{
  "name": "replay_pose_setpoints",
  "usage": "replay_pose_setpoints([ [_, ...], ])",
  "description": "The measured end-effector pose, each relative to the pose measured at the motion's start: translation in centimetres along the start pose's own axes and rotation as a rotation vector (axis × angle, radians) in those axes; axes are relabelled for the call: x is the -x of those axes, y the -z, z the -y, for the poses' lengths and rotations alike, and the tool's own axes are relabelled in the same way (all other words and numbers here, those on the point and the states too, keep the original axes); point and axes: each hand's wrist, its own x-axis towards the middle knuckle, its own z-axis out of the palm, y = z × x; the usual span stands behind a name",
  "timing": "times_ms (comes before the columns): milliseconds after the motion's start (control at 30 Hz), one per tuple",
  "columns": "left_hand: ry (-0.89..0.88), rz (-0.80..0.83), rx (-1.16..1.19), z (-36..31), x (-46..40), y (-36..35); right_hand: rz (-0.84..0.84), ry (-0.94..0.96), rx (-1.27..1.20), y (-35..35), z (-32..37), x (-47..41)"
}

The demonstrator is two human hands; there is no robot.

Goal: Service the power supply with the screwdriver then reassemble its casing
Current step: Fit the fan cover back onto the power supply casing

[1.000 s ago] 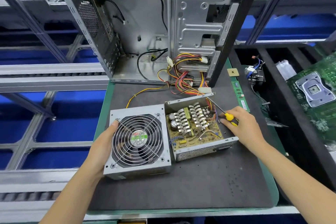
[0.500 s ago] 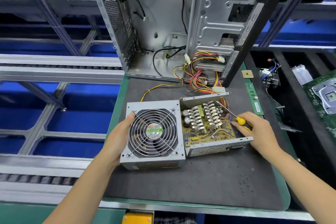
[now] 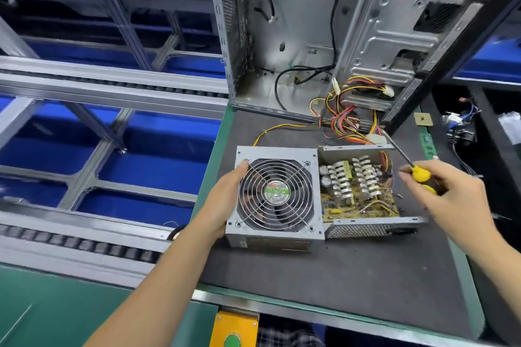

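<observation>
Opened grey sheet-metal power supply on the dark mat, in two halves side by side. Grey metal cover half with round wire fan grille (image 3: pixel 275 196) lies fan-up; the open base half with tan circuit board and silver finned heat sinks (image 3: pixel 358 191) sits touching its right edge, board exposed.

Left hand (image 3: pixel 225 203): fingers curled round the cover's left wall, thumb tip (image 3: pixel 243 168) resting on the top face at the near-left corner of the grille. Hold is on the cover; how tightly, cannot tell.

Right hand (image 3: pixel 451 194): raised above and to the right of the base half, not touching it. Fingers closed round the yellow-and-black-handled screwdriver (image 3: pixel 417 170); forefinger and thumb pinch the yellow handle near its front. Steel shaft runs up and away from the fingertips, its tip near the far right corner of the base half, by a white connector. Tip contact: cannot tell, frame blurred.

Beyond the fingertips: bundle of red, yellow and orange wires (image 3: pixel 349 121) runs from the base half into the upright bare-metal computer case (image 3: pixel 375 31). Dark grey foam mat with green border (image 3: pixel 324 267) underlies all. Right of the right hand: a black tray with small loose parts (image 3: pixel 462 127), blurred.
</observation>
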Motion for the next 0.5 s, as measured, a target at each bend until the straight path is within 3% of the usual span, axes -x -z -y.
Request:
replay_pose_setpoints([
  [100, -0.005, 0.003, 0.002, 0.0, -0.1, 0.1, 0.082, 0.084, -0.061, -0.5, 4.5, -0.7],
  [200, -0.009, 0.018, 0.025, 0.2, -0.3, 0.2, 0.317, 0.099, -0.194, -2.6, 7.8, 0.2],
  [300, -0.017, 0.013, 0.046, 0.4, -0.5, 0.2, 0.534, 0.191, -0.142, -4.9, 8.6, 1.5],
  [500, -0.022, 0.017, 0.054, 0.4, -0.5, 0.3, 0.558, 0.208, -0.067, -6.0, 7.7, 1.9],
])
